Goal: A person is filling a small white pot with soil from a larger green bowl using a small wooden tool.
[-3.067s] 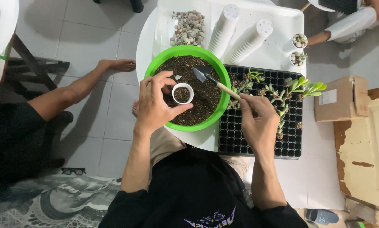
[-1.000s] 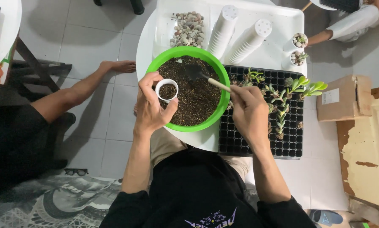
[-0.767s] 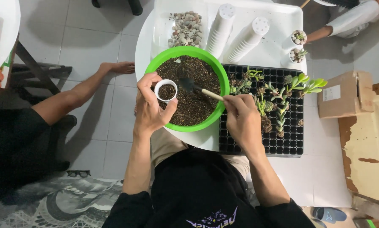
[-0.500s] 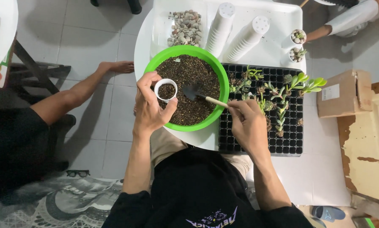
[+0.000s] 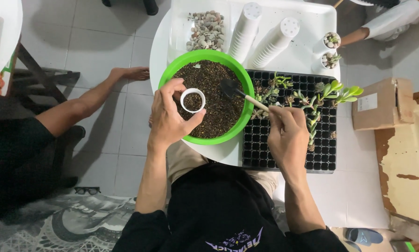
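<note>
My left hand [image 5: 169,116] holds a small white pot [image 5: 192,100], partly filled with dark soil, over the left side of a green bowl [image 5: 239,74] full of soil. My right hand [image 5: 288,135] grips the wooden handle of a small black trowel [image 5: 239,92]. The trowel's blade rests in the soil near the bowl's right side. The bowl stands on a round white table [image 5: 165,42].
A black seedling tray [image 5: 288,154] with green succulents [image 5: 333,91] sits right of the bowl. Behind lie a white tray [image 5: 307,51] with pebbles [image 5: 204,30], two stacks of white pots [image 5: 260,35] and two potted plants [image 5: 330,49]. A seated person's leg [image 5: 85,102] is left; a cardboard box [image 5: 377,102] is right.
The trowel has swung from above the pot back down into the soil at the bowl's right. My left hand has shifted the pot slightly left and keeps holding it.
</note>
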